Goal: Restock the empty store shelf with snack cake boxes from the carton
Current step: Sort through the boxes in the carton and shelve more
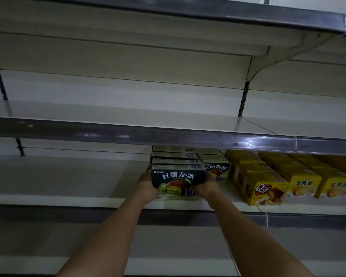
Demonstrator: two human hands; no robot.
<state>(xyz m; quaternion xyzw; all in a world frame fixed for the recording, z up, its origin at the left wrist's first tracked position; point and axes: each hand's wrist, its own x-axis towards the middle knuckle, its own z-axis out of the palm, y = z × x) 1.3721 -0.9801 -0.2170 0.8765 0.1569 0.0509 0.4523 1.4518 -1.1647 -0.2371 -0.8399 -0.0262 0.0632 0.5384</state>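
Cardboard snack cake boxes, dark green with white lettering and a picture of cream-filled cakes (pixel 178 179), sit in a row running back into the white metal store shelf (pixel 68 176), and both hands are clamped on the front one. Left hand (pixel 147 186) wraps its left end, right hand (pixel 206 185) wraps the right end, fingers curled round the sides, so the box is squeezed between them right at the shelf's front lip.

My guess is these are light and fairly stiff but crushable at the corners, with glossy print that's a bit slippery, so holding by the two short ends like this makes sense. Pushing flat on the front face would slide the whole row back neatly.

A second row of the same dark green boxes (pixel 216 168) stands just beside on the right, then yellow cardboard cake boxes (pixel 266 188) further along. Left of the hands the shelf surface looks smooth, painted and bare. The upper shelf (pixel 128 108) above has nothing on it, with a shiny price rail (pixel 168 134) along its edge. Lighting is dim. Carton isn't in view.
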